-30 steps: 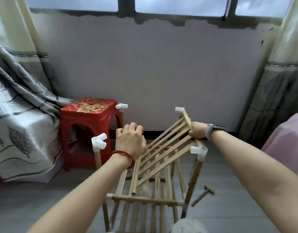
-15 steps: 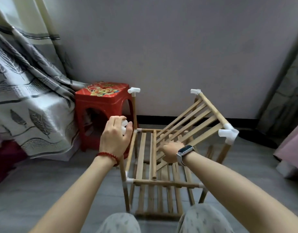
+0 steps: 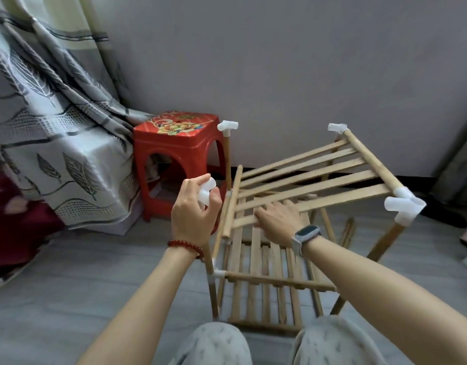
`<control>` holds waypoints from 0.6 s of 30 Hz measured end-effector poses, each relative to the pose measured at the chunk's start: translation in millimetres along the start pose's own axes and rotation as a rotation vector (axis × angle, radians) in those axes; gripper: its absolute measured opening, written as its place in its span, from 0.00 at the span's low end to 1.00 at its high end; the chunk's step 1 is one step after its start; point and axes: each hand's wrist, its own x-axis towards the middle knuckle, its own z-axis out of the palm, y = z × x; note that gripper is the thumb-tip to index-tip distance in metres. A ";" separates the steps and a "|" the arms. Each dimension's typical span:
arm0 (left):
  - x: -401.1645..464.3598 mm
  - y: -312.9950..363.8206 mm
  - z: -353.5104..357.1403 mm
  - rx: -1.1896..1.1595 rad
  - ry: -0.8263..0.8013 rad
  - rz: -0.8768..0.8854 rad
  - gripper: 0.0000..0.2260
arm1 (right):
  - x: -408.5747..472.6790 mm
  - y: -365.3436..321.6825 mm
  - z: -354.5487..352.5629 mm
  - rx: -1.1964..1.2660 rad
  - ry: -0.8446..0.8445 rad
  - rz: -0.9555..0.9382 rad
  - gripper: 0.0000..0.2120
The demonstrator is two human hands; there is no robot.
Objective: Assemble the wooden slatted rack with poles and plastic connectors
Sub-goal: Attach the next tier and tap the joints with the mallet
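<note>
Currently, near to far:
knees: two grey-clad knees (image 3: 214, 343) at the bottom edge, just in front of the rack.
rack (image 3: 264, 283): stands on the grey floor (image 3: 69, 285); lower slatted shelves seated in white corner joints.
left hand (image 3: 194, 214): grasping a white plastic connector (image 3: 207, 192) with curled fingers, over the rack's near-left corner pole; red bead bracelet (image 3: 186, 246) on the wrist.
right hand (image 3: 278, 221): released, fingers straight, resting on the top slatted panel (image 3: 306, 180); watch (image 3: 305, 234) on the wrist.
top panel: tilted, right rail up in two connectors, left rail loose and low.
far-left pole (image 3: 227, 159): upright, capped by a white connector.
beyond: red stool (image 3: 174, 143) against the wall, curtain (image 3: 42, 101) to its left.
</note>
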 end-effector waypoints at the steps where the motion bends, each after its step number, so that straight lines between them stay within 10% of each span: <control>1: 0.6 0.8 -0.6 -0.002 0.000 -0.009 0.27 | 6.6 -3.0 -10.9 0.039 0.047 0.007 0.09; 18: -1.2 -13.5 14.5 0.025 0.182 0.098 0.20 | 26.0 -4.5 -63.7 0.184 0.180 0.083 0.13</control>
